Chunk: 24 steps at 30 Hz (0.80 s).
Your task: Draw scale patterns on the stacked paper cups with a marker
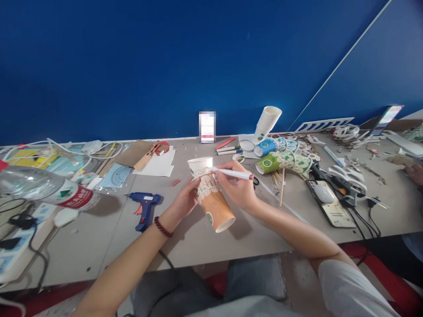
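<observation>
An orange and white paper cup [211, 196] with a scale pattern is held tilted above the grey table [99, 229], its mouth toward the blue wall. My left hand [185, 199] grips the cup's left side; a red bead bracelet sits on that wrist. My right hand [236, 187] pinches a white pen [231, 173] whose tip touches the cup near its rim.
A blue glue gun [144, 207] lies left of the cup. A water bottle [46, 189] lies on its side at far left. Stacked paper cups [284, 158], markers [228, 149], wooden sticks, a mouse [324, 193] and cables crowd the right. Another person's hand [415, 172] shows at the right edge.
</observation>
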Tool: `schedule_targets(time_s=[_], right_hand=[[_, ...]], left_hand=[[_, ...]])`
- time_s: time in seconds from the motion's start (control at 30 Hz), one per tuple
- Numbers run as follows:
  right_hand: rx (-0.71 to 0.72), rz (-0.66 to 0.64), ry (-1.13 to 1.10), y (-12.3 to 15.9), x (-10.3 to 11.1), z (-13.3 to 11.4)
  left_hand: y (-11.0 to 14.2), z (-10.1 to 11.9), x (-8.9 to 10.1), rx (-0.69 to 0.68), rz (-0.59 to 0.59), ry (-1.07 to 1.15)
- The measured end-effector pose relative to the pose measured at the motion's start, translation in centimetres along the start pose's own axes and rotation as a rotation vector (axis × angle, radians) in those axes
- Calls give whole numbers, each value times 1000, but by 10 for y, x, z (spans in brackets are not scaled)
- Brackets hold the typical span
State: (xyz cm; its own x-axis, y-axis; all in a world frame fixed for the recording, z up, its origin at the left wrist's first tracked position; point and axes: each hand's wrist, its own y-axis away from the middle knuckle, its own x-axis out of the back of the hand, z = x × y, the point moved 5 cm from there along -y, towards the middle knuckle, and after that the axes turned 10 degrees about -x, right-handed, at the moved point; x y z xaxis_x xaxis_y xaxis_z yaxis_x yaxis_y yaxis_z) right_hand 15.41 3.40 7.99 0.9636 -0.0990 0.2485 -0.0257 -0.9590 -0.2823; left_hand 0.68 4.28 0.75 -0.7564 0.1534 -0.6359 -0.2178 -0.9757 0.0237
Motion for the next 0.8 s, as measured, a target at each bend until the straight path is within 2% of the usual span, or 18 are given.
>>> schedule_targets(time_s=[0.8], right_hand=[[-15, -6, -78, -1, -1, 6]], left_hand=[[0, 1, 3, 6, 20, 47]])
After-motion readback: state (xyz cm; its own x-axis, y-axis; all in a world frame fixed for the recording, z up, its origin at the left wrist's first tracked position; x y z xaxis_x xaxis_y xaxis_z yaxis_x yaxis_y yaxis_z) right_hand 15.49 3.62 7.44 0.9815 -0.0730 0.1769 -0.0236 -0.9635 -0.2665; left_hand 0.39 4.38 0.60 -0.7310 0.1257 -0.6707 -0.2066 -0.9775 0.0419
